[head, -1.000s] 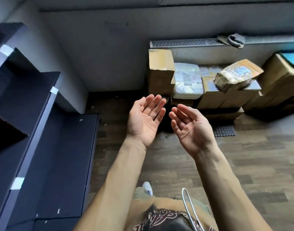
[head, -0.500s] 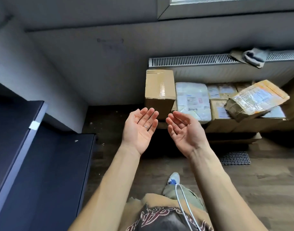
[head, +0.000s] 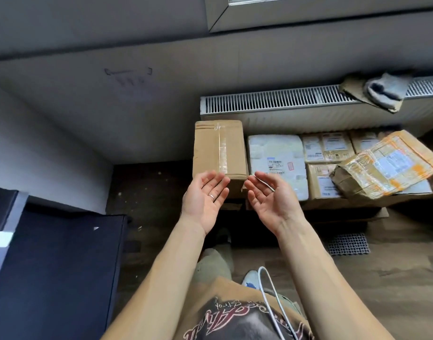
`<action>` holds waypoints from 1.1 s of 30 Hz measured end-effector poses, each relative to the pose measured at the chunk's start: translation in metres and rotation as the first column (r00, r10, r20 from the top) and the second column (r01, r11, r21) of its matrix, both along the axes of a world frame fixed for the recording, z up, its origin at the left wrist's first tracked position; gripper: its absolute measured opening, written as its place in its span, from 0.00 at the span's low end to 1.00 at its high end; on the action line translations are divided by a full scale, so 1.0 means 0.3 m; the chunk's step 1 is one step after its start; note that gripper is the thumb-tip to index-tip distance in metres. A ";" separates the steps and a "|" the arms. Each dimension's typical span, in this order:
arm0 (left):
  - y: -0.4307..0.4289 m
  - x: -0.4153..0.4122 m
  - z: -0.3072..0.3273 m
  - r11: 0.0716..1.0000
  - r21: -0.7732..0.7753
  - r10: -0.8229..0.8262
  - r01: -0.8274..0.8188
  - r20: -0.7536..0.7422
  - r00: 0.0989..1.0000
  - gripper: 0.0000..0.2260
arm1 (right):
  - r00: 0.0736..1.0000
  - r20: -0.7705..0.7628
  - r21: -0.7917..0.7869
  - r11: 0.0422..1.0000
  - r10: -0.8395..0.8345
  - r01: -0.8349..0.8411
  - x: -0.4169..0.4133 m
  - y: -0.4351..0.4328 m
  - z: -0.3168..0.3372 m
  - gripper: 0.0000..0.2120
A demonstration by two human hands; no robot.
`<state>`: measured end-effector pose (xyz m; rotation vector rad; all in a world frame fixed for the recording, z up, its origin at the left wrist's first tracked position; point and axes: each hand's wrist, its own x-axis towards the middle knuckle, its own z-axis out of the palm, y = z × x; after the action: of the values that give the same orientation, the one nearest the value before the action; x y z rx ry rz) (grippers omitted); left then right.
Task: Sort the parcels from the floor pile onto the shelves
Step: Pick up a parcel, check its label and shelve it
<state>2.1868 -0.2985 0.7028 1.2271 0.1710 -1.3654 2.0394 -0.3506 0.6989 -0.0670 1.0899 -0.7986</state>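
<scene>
My fingers (head: 216,181) are straight to loosely relaxed, apart and holding nothing; left hand (head: 205,200) and right hand (head: 270,202) are palm-up, side by side. The taped cardboard box (head: 219,148) stands at 12 o'clock just beyond them, at the left end of the parcel pile (head: 326,148), which runs to 2 o'clock. The dark shelf (head: 58,266) is at 8 o'clock.

Single wide-angle view from a camera worn on the person's head, facing forward and down. Forearms enter from the bottom edge, left hand (head: 205,200) and right hand (head: 272,200) close at centre frame. Floor (head: 382,278) lies below; parcels (head: 276,155) and radiator (head: 272,101) farther off, upper right; shelf (head: 58,266) lower left
</scene>
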 end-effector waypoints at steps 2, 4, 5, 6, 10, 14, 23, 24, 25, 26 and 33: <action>-0.087 0.043 -0.058 0.999 0.042 -0.016 0.015 0.015 1.000 0.14 | 0.999 -0.035 0.023 1.000 0.000 0.001 0.029 -0.076 -0.040 0.06; -0.170 0.086 -0.097 0.996 0.088 -0.040 0.034 0.070 0.997 0.17 | 0.995 -0.094 0.029 0.999 0.015 -0.013 0.067 -0.154 -0.073 0.07; -0.210 0.110 -0.114 0.992 0.115 -0.063 0.049 0.118 0.991 0.19 | 0.990 -0.134 0.032 0.999 0.034 -0.030 0.090 -0.193 -0.089 0.07; -0.242 0.136 -0.130 0.987 0.146 -0.096 0.070 0.173 0.980 0.19 | 0.982 -0.179 0.041 0.998 0.061 -0.055 0.112 -0.226 -0.106 0.07; -0.350 0.256 -0.219 0.944 0.293 -0.246 0.150 0.326 0.913 0.17 | 0.905 -0.381 0.091 0.981 0.191 -0.169 0.211 -0.340 -0.192 0.08; -0.439 0.357 -0.303 0.900 0.402 -0.320 0.168 0.348 0.881 0.21 | 0.762 -0.552 0.146 0.939 0.339 -0.312 0.281 -0.431 -0.322 0.12; -0.533 0.466 -0.500 0.823 0.493 -0.433 0.283 0.223 0.873 0.40 | 0.546 -0.670 0.246 0.844 0.504 -0.478 0.327 -0.546 -0.493 0.33; -0.542 0.465 -0.483 0.814 0.502 -0.446 0.293 0.217 0.868 0.39 | 0.534 -0.669 0.253 0.834 0.517 -0.490 0.335 -0.551 -0.497 0.35; -0.549 0.465 -0.472 0.807 0.508 -0.457 0.302 0.212 0.864 0.38 | 0.522 -0.669 0.257 0.824 0.528 -0.505 0.341 -0.556 -0.501 0.37; -0.555 0.464 -0.462 0.800 0.515 -0.464 0.307 0.207 0.861 0.38 | 0.513 -0.672 0.257 0.818 0.534 -0.514 0.346 -0.562 -0.503 0.40; -0.566 0.433 -0.464 0.781 0.535 -0.516 0.322 0.264 0.815 0.39 | 0.579 -0.666 0.214 0.864 0.470 -0.455 0.367 -0.569 -0.490 0.45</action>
<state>2.3167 -0.4682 0.5635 2.0345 -0.0869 -1.4683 2.1495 -0.5212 0.5520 -0.6743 1.7126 -0.2524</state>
